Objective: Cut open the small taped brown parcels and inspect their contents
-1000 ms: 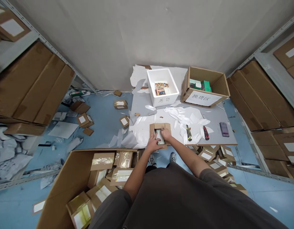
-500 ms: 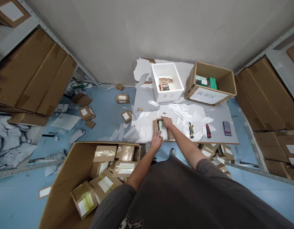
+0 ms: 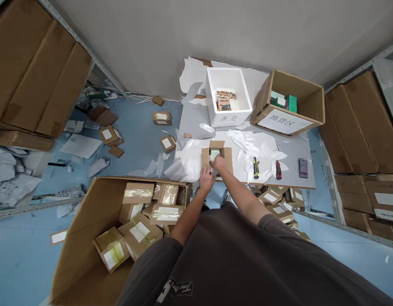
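Note:
A small cardboard box (image 3: 229,159) sits at the table's front edge with its flaps folded outward. Inside it shows a pale, whitish-green item (image 3: 215,154). My right hand (image 3: 218,162) reaches into the box from the right, fingers curled down beside that item and their tips hidden. At the near left corner, my left hand (image 3: 206,177) grips the box's edge with its fingers over the front flap. Right of the box lie torn white paper (image 3: 244,142), a yellow-and-black box cutter (image 3: 256,168) and a red-and-black one (image 3: 278,169).
Behind the box stand a white foam bin (image 3: 229,119) and a labelled carton (image 3: 284,123) holding green boxes. A phone-like item (image 3: 303,168) lies at the table's right. A large open carton (image 3: 78,238) with taped parcels is at my left. Shelves (image 3: 359,127) flank both sides.
The flaps of the small box now spread open wider. My right hand has moved from its far edge down into the opening; my left hand has slid toward the near corner. The view has shifted slightly.

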Action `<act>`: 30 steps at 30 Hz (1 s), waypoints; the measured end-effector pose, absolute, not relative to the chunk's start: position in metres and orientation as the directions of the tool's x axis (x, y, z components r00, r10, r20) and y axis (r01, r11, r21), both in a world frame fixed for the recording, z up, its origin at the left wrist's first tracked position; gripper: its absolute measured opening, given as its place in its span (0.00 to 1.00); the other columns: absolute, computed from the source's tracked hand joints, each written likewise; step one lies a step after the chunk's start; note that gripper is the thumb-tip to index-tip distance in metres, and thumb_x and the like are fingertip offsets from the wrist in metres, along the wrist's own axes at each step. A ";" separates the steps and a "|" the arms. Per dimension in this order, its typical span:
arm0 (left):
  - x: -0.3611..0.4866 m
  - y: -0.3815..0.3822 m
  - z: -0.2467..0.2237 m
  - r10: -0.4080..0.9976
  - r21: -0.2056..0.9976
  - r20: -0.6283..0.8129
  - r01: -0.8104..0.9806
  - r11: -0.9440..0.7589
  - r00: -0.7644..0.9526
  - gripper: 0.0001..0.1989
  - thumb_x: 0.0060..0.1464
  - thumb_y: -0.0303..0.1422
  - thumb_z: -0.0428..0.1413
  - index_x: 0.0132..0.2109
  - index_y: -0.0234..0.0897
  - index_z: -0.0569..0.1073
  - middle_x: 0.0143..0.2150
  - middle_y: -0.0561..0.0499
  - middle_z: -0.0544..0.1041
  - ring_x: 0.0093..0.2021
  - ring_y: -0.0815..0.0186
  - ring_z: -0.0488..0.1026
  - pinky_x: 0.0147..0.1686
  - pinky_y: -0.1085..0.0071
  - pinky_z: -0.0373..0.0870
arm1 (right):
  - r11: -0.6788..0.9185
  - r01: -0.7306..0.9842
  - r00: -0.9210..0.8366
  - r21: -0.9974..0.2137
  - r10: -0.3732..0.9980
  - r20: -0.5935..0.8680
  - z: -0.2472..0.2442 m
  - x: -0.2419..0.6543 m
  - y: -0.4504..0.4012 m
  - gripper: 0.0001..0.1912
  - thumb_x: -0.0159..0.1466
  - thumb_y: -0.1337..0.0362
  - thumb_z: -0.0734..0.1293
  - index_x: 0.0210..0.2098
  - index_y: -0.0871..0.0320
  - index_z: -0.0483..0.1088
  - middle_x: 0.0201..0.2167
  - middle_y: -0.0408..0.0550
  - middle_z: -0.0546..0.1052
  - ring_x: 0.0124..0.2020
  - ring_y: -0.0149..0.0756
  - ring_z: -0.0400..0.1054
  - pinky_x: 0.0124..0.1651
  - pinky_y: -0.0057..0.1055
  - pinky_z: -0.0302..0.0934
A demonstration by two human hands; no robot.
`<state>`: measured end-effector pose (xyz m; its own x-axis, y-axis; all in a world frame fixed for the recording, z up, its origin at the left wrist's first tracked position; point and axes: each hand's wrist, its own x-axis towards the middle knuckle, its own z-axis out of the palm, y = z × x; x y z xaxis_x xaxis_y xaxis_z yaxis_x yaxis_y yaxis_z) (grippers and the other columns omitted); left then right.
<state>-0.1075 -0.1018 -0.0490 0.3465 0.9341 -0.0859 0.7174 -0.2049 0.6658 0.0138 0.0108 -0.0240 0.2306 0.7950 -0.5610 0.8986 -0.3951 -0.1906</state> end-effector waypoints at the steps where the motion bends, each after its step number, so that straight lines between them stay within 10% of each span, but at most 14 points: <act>1: -0.108 -0.104 -0.050 0.937 0.665 -0.089 0.720 -0.197 0.339 0.06 0.61 0.27 0.64 0.43 0.42 0.84 0.75 0.41 0.70 0.83 0.41 0.51 0.79 0.36 0.51 | -0.391 0.902 0.235 -0.182 0.799 -0.554 -0.028 0.009 0.018 0.53 0.64 0.52 0.79 0.74 0.81 0.58 0.61 0.84 0.77 0.66 0.63 0.74 0.65 0.45 0.68; 9: -0.108 -0.115 -0.050 0.949 0.633 -0.084 0.752 -0.184 0.303 0.04 0.62 0.28 0.64 0.44 0.40 0.82 0.79 0.42 0.65 0.83 0.42 0.50 0.78 0.37 0.55 | -0.419 0.900 0.276 -0.121 0.761 -0.587 -0.040 -0.001 0.036 0.57 0.61 0.63 0.80 0.77 0.83 0.50 0.61 0.87 0.76 0.66 0.63 0.74 0.66 0.46 0.68; 17: -0.114 -0.121 -0.044 0.960 0.662 -0.077 0.734 -0.152 0.268 0.07 0.63 0.29 0.65 0.48 0.40 0.80 0.84 0.42 0.55 0.84 0.44 0.48 0.77 0.40 0.60 | -0.369 0.914 0.256 -0.171 0.849 -0.463 -0.012 0.005 0.034 0.51 0.57 0.55 0.82 0.69 0.79 0.65 0.61 0.85 0.76 0.66 0.65 0.74 0.67 0.48 0.69; 23: -0.118 -0.131 -0.049 0.947 0.656 -0.014 0.717 -0.235 0.322 0.06 0.64 0.32 0.66 0.47 0.41 0.79 0.83 0.39 0.57 0.84 0.46 0.51 0.76 0.43 0.61 | -0.389 0.914 0.233 -0.118 0.739 -0.633 -0.003 0.007 0.039 0.49 0.55 0.57 0.83 0.69 0.73 0.66 0.60 0.78 0.79 0.64 0.61 0.77 0.63 0.45 0.73; 30: -0.112 -0.138 -0.062 0.967 0.604 -0.127 0.791 -0.100 0.219 0.46 0.56 0.35 0.71 0.77 0.37 0.64 0.83 0.37 0.55 0.84 0.44 0.49 0.78 0.46 0.58 | -0.444 0.880 0.215 -0.170 0.691 -0.691 -0.008 -0.007 0.024 0.54 0.56 0.53 0.82 0.71 0.74 0.61 0.64 0.81 0.75 0.67 0.61 0.74 0.64 0.46 0.72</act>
